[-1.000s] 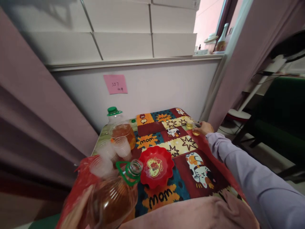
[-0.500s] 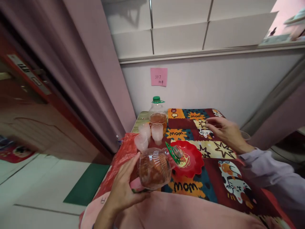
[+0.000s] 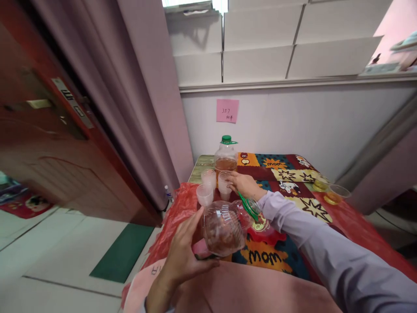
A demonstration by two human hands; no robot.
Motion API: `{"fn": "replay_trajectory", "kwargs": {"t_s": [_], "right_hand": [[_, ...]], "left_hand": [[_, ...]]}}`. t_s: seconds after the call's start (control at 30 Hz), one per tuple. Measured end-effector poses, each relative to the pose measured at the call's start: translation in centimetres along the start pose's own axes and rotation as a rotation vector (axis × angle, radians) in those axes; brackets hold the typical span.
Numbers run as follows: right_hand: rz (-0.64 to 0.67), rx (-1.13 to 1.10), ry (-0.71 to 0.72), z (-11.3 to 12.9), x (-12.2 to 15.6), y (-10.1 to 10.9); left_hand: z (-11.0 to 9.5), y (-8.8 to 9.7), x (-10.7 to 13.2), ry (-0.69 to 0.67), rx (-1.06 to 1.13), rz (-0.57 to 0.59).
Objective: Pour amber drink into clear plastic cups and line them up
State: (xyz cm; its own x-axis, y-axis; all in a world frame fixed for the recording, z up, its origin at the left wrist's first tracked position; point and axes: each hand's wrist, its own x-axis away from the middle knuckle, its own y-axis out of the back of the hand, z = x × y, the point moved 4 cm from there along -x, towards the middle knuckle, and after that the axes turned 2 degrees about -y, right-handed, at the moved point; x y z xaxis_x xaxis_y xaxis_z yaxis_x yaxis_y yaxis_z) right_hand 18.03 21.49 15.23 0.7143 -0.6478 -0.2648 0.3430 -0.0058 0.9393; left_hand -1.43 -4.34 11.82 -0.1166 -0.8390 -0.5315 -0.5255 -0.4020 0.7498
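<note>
Compared with a moment before, my right hand point(image 3: 246, 185) has come leftward; it now touches the cup stack point(image 3: 223, 189) at its left, whether gripping I cannot tell; my left hand point(image 3: 183, 250) still grasps the tilted bottle point(image 3: 224, 232), at its right side.

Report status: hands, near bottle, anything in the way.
Left hand holds near bottle, tilted rightward. Right hand at cup stack. Right sleeve partly hides red dish.

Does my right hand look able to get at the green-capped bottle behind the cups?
Probably yes: the right hand is at the stack of cups in front, and the bottle's green cap stands clear above them.
</note>
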Motion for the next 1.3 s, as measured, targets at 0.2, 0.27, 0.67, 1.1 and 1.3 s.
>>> {"fn": "replay_trajectory", "kwargs": {"t_s": [0.2,0.27,0.67,1.1,1.3], "right_hand": [[-0.023,-0.034,0.017,-0.5,-0.8,-0.6],[-0.059,-0.059,0.015,-0.9,-0.9,-0.7],[-0.478,-0.269,0.083,-1.2,1.9,5.9],[-0.171,-0.127,-0.061,-4.8,16.6,0.7],[-0.134,-0.054,-0.144,-5.1,17.3,-2.0]], "left_hand": [[0.2,-0.1,0.1,-0.008,0.009,0.001],[0.3,-0.1,0.1,-0.004,0.022,0.004],[0.0,0.1,0.0,-0.002,0.026,0.006],[0.8,0.1,-0.5,0.061,0.054,0.025],[1.0,-0.1,-0.7,0.135,0.105,0.025]]}}
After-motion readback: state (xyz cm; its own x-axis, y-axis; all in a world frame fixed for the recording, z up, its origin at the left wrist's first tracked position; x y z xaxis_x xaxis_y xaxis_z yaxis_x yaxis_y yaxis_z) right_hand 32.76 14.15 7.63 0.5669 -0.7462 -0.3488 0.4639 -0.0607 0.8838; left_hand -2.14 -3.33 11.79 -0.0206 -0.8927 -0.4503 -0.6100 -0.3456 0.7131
